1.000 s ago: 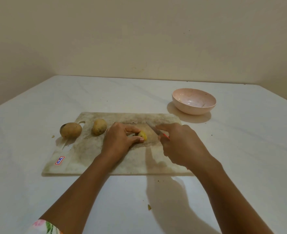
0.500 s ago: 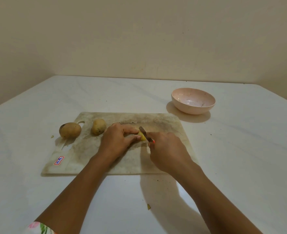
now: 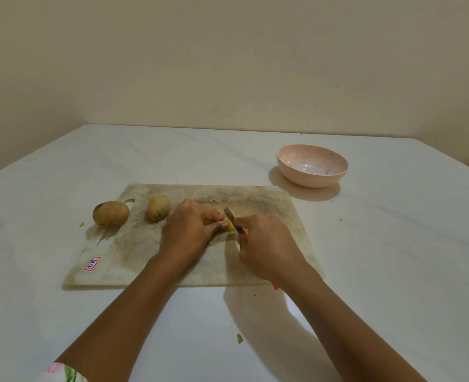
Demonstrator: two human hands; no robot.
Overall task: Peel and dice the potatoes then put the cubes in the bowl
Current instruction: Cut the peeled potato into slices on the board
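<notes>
Head view: the job looks only just begun. The left hand (image 3: pixel 189 230) has its fingers curled round a small yellow potato piece (image 3: pixel 230 226) in the middle of the cutting board (image 3: pixel 269 202). The right hand (image 3: pixel 266 249) has its fingers wrapped round a knife (image 3: pixel 232 218), and the blade sits on that piece. Two whole potatoes wait with skin on: one (image 3: pixel 158 208) on the board, one (image 3: pixel 111 213) just beside its corner on the counter (image 3: pixel 393 244). The pink bowl (image 3: pixel 310 181) sits well apart, with no cubes I can see. I think most of the work is left.
</notes>
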